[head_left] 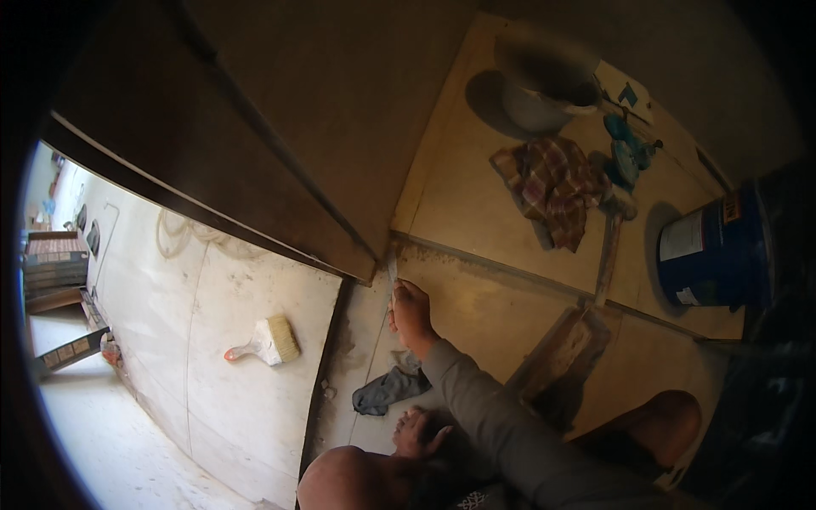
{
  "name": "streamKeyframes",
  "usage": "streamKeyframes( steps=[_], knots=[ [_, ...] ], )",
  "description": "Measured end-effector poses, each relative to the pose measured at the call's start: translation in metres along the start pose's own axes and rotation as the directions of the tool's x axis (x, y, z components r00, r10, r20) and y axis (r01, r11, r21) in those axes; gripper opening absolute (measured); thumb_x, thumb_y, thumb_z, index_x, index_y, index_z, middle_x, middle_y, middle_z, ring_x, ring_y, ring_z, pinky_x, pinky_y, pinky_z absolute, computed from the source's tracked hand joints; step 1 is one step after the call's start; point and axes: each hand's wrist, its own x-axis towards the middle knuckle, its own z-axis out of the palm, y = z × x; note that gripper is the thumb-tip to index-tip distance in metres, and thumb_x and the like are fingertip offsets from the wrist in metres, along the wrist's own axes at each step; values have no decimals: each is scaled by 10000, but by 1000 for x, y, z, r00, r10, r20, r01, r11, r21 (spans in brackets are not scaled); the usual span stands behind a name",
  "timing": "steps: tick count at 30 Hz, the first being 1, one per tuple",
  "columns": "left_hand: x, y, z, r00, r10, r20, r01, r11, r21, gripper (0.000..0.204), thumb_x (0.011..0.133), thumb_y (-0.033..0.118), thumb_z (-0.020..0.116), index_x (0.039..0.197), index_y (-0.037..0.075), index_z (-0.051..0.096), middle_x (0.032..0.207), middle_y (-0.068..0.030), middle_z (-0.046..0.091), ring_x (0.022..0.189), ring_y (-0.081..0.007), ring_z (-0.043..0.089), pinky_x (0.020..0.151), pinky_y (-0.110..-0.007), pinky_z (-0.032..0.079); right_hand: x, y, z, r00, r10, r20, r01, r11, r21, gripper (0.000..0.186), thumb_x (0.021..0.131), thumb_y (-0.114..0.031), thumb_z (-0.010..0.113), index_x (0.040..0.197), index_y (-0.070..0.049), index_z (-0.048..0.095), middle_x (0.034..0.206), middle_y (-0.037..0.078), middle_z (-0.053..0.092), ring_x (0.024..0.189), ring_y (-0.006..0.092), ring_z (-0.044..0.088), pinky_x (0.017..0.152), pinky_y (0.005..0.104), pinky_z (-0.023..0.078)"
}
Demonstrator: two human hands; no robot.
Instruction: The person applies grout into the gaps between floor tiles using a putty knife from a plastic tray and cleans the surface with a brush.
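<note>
My right hand [412, 313], at the end of a grey sleeve, is closed low by the tile joint beside the foot of the dark door panel [280, 161]. What its fingers hold, if anything, is too small to make out. Closer to me, my left hand [415, 432] rests by my bent knee, its fingers loosely apart and no object seen in it. Between the two hands a crumpled dark grey cloth [389, 391] lies on the floor strip. A wide paint brush [270, 342] with pale bristles lies on the bright tiles to the left.
To the right of my arm is a long, dirty shallow trough [565, 353]. Farther off lie a checked cloth [552, 183] and a teal tool [627, 151], near a grey bucket [535, 106]. A blue bucket [714, 255] stands at the right. Pale hose [174, 234] lies beyond the door panel.
</note>
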Motion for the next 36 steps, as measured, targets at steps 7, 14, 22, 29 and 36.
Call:
streamKeyframes(
  steps=[7, 14, 22, 29, 36],
  knots=[
    [-8, -7, 2, 998, -62, 14, 62, 998, 10, 449, 760, 442, 752, 1042, 116, 626, 999, -138, 576, 903, -378, 553, 738, -482, 456, -23, 0, 5, 998, -61, -30, 60, 998, -32, 296, 999, -232, 463, 1202, -41, 564, 779, 79, 529, 476, 130, 438, 397, 300, 363],
    [-8, -3, 4, 995, -73, 73, 69, 996, 51, 447, 761, 442, 750, 1047, 121, 627, 1024, -127, 573, 902, -370, 560, 728, -475, 462, 31, 29, -27, 930, -368, 14, 351, 875, -334, 234, 988, -209, 453, 1091, -51, 593, 671, 31, 475, 463, 102, 425, 395, 293, 361],
    [-6, -1, 0, 999, -36, 12, 35, 998, 46, 442, 747, 433, 766, 1021, 113, 634, 989, -106, 588, 879, -344, 569, 717, -444, 466, 25, 4, 8, 988, -142, -52, 142, 990, -5, 218, 996, -202, 449, 1089, -48, 571, 710, 41, 500, 465, 122, 455, 386, 301, 359],
    [-4, -2, -1, 999, -51, 2, 51, 999, 4, 425, 749, 418, 766, 1011, 109, 636, 967, -106, 591, 872, -346, 566, 727, -441, 465, 3, 11, 0, 983, -167, 80, 167, 986, 10, 202, 996, -218, 439, 930, -53, 536, 710, 43, 487, 460, 136, 437, 394, 304, 362],
    [-3, 2, -6, 997, -68, 26, 67, 998, 19, 418, 770, 425, 743, 1022, 109, 634, 1015, -118, 573, 911, -363, 554, 746, -469, 461, 18, -12, -19, 989, -139, 44, 146, 957, -249, 267, 979, -242, 516, 1105, -27, 612, 770, 85, 573, 539, 156, 525, 471, 316, 439]
  ],
)
